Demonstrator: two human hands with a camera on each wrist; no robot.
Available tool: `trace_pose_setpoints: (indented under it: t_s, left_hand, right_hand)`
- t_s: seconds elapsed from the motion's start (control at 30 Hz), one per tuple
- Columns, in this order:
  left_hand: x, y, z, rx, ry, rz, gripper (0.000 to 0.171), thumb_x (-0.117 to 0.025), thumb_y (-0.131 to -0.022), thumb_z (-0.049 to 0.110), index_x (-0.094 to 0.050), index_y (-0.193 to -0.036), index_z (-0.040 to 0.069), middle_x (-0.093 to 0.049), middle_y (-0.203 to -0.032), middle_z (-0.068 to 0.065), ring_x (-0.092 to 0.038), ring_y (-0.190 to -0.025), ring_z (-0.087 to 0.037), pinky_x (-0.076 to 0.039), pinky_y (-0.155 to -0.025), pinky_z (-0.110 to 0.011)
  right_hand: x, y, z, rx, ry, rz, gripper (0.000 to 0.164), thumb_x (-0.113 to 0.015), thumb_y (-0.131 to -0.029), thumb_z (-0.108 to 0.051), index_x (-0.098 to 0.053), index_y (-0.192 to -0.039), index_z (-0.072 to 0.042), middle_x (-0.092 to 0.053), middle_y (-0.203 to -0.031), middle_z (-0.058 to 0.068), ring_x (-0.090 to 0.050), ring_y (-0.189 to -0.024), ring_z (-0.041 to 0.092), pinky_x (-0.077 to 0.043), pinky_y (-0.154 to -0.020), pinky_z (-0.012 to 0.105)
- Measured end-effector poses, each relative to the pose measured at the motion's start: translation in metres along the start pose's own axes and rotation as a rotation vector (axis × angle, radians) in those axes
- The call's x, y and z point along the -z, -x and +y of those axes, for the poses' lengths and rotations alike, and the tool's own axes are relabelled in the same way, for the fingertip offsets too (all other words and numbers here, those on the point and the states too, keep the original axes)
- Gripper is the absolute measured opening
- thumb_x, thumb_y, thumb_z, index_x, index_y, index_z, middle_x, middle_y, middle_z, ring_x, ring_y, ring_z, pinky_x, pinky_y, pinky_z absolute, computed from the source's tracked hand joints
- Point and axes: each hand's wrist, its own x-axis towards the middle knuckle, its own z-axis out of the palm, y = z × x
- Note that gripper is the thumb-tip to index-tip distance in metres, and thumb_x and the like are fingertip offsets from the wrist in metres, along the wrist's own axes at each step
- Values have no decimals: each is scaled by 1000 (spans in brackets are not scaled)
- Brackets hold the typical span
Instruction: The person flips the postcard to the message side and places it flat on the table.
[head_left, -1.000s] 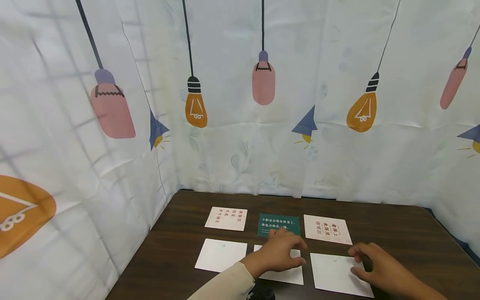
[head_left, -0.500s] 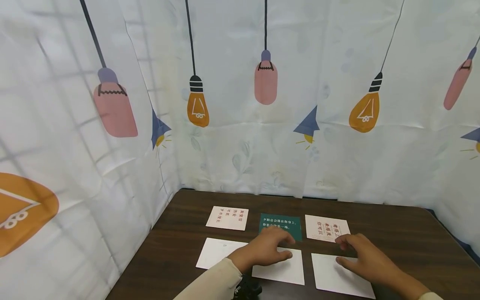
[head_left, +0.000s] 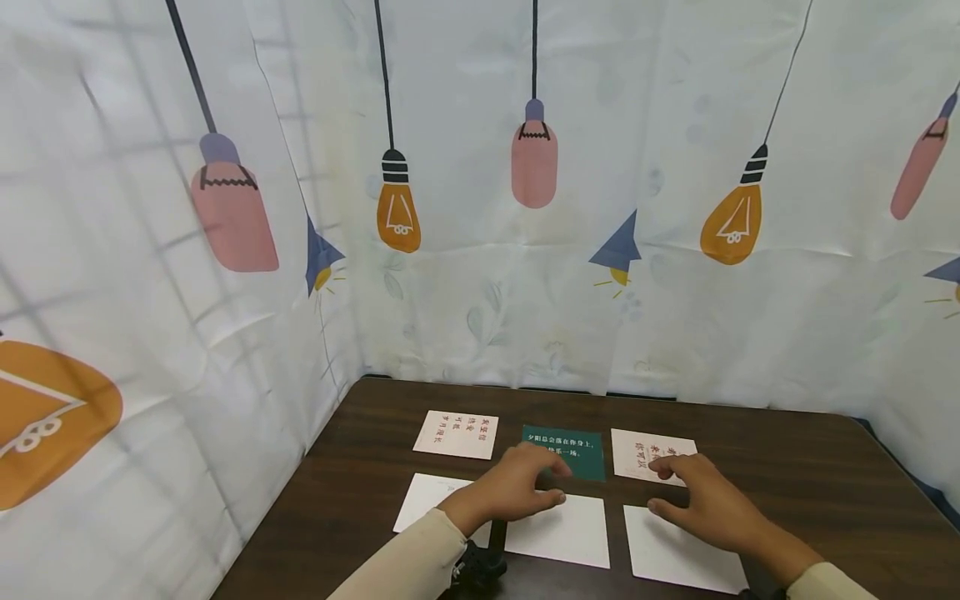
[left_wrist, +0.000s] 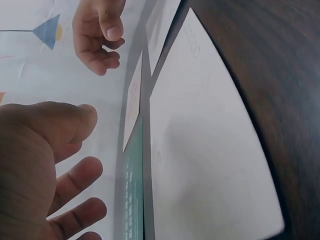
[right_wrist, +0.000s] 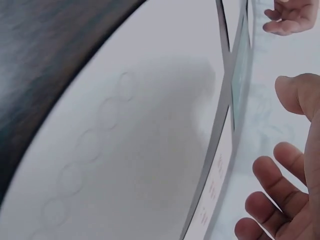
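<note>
My left hand (head_left: pixel 510 483) hovers over the front middle white card (head_left: pixel 566 533), with loosely bent fingers and nothing in them. Behind its fingertips lies a green card (head_left: pixel 585 454) with white writing, partly covered by the hand in the head view. My right hand (head_left: pixel 708 504) is above the front right white card (head_left: pixel 675 554), its fingers relaxed and holding nothing. Its fingertips overlap the back right card (head_left: pixel 633 454), which bears red writing. In the left wrist view the thumb and fingers of the left hand (left_wrist: pixel 50 160) are spread apart, off the white card (left_wrist: pixel 200 140).
A third white card (head_left: pixel 423 500) lies at front left, partly behind the left forearm. Behind it is another card (head_left: pixel 456 435) with red writing. The dark wooden table (head_left: pixel 810 467) meets a white curtain (head_left: pixel 480 317) printed with lamps at its back and left.
Both hands have drifted leftward over the cards, the right one also moving away from the front right card toward the back row. The cards stay in place on the table.
</note>
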Motion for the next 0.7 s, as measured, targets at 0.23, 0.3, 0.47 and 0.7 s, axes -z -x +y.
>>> trace_pose_setpoints:
  t_s: [0.23, 0.3, 0.47, 0.7]
  left_hand:
    - [7, 5, -11, 40, 2, 9, 31, -71, -99, 30, -69, -127, 18, -64, -124, 13, -52, -121, -14, -41, -104, -44]
    - [11, 7, -14, 55, 15, 15, 31, -71, -99, 29, -69, -127, 17, -65, -123, 11, -53, -122, -14, -41, -104, -44]
    - [19, 13, -23, 94, 53, 29, 33, -71, -98, 27, -68, -128, 15, -65, -124, 10, -53, -121, -15, -42, -104, -43]
    - [28, 21, -35, 109, 54, 68, 35, -73, -97, 25, -67, -128, 11, -65, -125, 6, -55, -122, -17, -39, -108, -48]
  right_hand:
    - [-5, -13, -6, -26, -23, -44, 54, -85, -84, -41, -67, -126, -12, -63, -111, -2, -55, -116, 27, -49, -92, 53]
    - [-6, -17, -8, -39, -28, -56, 54, -84, -84, -41, -67, -126, -12, -64, -113, -2, -55, -118, 27, -49, -94, 53]
    - [-8, -23, -14, -47, -47, -72, 57, -84, -85, -42, -65, -129, -11, -63, -115, 0, -55, -117, 28, -50, -91, 51]
    - [-11, -31, -21, -57, -66, -73, 59, -84, -85, -43, -64, -131, -11, -63, -115, 1, -53, -120, 28, -48, -94, 52]
